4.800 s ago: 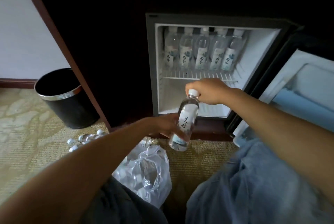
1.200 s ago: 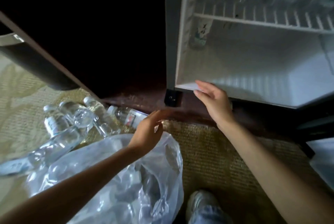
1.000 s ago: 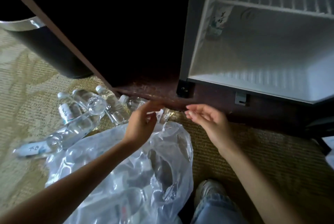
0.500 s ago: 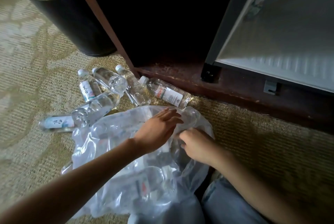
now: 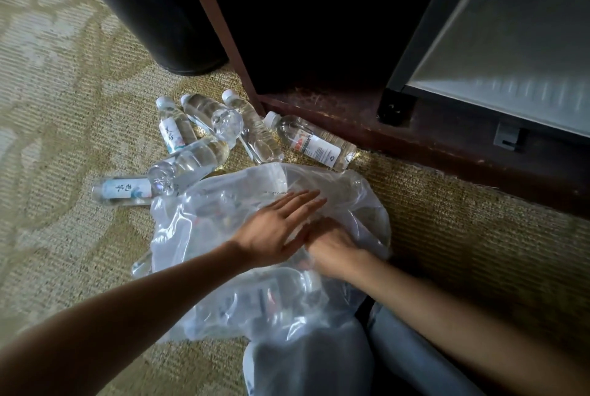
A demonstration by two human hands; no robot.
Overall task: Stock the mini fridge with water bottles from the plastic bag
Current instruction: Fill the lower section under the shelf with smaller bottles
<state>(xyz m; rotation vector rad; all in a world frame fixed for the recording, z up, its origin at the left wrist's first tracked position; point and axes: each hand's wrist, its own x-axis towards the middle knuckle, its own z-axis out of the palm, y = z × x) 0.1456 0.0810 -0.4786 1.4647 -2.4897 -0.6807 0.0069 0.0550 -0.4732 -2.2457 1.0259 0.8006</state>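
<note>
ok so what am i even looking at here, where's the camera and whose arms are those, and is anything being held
There is no machine here: a person wears one wide-angle camera on the head, so you look down along their own arms. The left hand rests, fingers straight, on a clear plastic bag on the carpet; bottles show through it. The right hand reaches into the bag's mouth; its fingers are hidden, so I cannot tell if it grips anything. Several water bottles lie loose on the carpet beyond the bag. Top right is the open mini fridge, top left a black bin.
</note>
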